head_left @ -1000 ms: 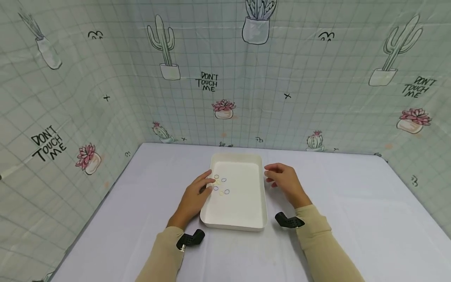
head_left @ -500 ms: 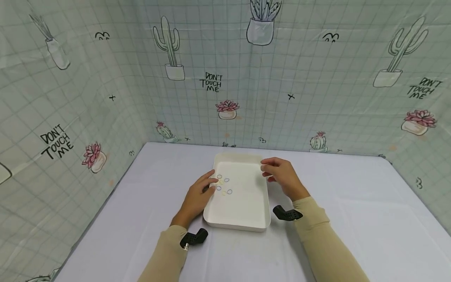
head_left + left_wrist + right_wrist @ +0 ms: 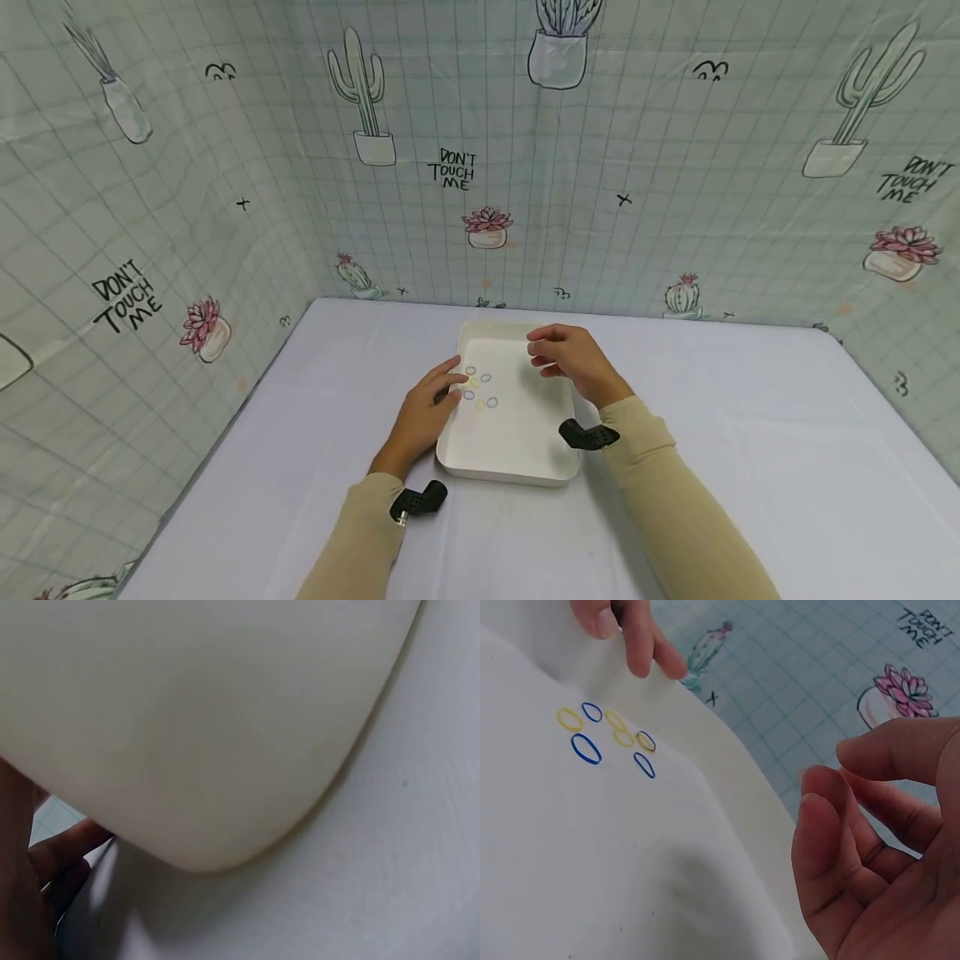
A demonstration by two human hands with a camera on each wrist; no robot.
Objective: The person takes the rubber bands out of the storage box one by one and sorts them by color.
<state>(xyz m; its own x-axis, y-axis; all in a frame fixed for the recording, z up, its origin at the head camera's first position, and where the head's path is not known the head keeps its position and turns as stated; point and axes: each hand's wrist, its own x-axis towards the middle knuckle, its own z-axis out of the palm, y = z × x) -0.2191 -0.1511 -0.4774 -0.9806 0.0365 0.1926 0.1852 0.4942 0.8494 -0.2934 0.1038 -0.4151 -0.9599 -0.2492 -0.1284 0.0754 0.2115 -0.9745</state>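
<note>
Blue and yellow rings in tray, beside relaxed left hand, right hand loosely curled farther off

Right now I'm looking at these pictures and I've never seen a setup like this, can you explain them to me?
There's no robot, just a person working bare-handed. The widest picture comes from a camera worn on the head, looking forward and down; the close-ups come from one camera on each wrist, likely the black gadgets there. On the white cloth lies a shallow white tray, with small blue and yellow rings inside, toward its left side. The left hand rests at the tray's left edge; the right hand hangs, loosely curled, above its right side. Neither hand visibly holds a ring. The left wrist picture mostly shows a tray corner up close.
</note>
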